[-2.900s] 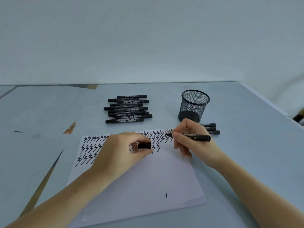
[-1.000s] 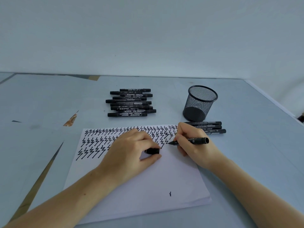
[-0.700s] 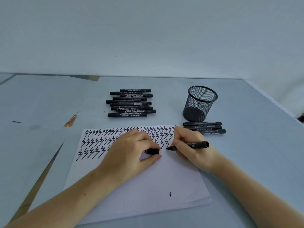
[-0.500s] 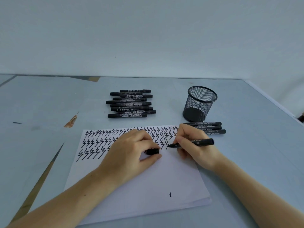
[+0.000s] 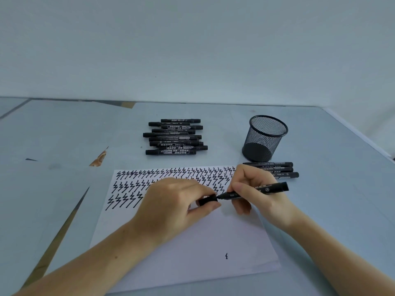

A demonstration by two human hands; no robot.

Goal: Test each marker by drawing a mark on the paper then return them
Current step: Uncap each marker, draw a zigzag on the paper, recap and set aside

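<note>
- We are looking at a grey table (image 5: pixel 320 210) filling the lower frame
- A white paper (image 5: pixel 192 248) is lying at lower centre, zigzag marks (image 5: pixel 171 174) running across its top
- A pile of black markers (image 5: pixel 174 136) is sitting above the paper, a mesh cup (image 5: pixel 264 138) standing at upper right, three markers (image 5: pixel 275 170) lying below it
- Our right hand (image 5: pixel 256 195) is gripping the marker (image 5: pixel 254 191) at centre, its tip meeting the cap (image 5: pixel 207 199)
- Our left hand (image 5: pixel 173 208) is pinching that cap over the paper
</note>
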